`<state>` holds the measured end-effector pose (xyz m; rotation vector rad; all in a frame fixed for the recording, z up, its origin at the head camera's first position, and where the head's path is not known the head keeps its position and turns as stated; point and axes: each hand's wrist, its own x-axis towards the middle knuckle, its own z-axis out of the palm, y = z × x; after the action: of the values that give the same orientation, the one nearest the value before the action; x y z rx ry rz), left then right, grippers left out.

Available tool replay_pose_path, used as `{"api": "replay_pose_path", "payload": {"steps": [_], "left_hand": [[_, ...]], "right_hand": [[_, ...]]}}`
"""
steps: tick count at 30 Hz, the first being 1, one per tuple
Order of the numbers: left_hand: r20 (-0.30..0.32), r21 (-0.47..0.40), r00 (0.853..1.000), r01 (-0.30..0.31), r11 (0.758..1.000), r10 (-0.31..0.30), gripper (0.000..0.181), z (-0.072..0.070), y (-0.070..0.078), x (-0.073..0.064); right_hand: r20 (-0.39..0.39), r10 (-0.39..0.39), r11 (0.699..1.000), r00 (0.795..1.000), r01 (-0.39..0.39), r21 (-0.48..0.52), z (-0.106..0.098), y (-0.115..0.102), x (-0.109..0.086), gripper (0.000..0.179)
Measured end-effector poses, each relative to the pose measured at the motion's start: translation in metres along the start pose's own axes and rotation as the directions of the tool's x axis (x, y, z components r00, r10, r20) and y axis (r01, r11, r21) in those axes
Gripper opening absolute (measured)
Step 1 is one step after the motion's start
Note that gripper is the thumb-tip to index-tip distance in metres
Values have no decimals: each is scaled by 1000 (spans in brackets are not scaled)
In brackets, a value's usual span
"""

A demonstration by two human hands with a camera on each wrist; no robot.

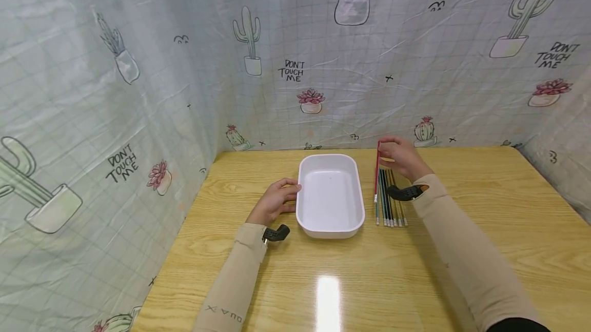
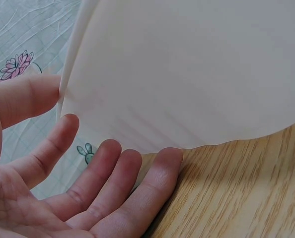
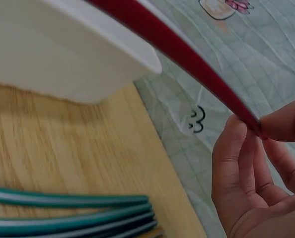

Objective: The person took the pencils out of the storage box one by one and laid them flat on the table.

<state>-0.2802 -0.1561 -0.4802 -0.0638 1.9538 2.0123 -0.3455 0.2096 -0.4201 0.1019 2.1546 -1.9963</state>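
Note:
A white plastic tub stands upright on the table. At its left side is my left hand, fingers loosely bent; in the left wrist view the fingertips touch or nearly touch the outer wall. My right hand pinches one end of a red pencil between thumb and fingertips, also plain in the right wrist view. The pencil's eraser end points toward me. Below it lies a row of several pencils, green, dark and yellowish, partly covered by the right hand and its wrist strap.
The wooden table reaches back to a hanging cloth printed with cacti, which also runs along the left side. Black straps sit on both wrists over beige sleeves.

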Motion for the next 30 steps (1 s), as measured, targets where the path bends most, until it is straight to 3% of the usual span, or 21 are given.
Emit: {"api": "replay_pose_path", "payload": {"steps": [8,13,20,26,30], "left_hand": [[20,-7,1000,7,1000,-6,20,0,-1,1],[20,4,1000,-7,1000,7,20,-1,-1,1],[21,-1,1000,7,1000,-7,22,-2,0,1],[18,2,1000,3,1000,-3,21,-1,1,0],[12,2,1000,5,1000,-5,20,-2,1,1]], "right_hand": [[-17,-4,1000,1000,4,-11,-31,24,-6,43],[-38,-4,997,999,1,-80,-46,33,-8,52],[-55,-4,986,999,-5,-164,-56,41,-9,53],[-62,-26,959,998,8,-283,-58,50,-8,51],[-79,-69,921,994,34,-387,-55,55,-7,46]]}}
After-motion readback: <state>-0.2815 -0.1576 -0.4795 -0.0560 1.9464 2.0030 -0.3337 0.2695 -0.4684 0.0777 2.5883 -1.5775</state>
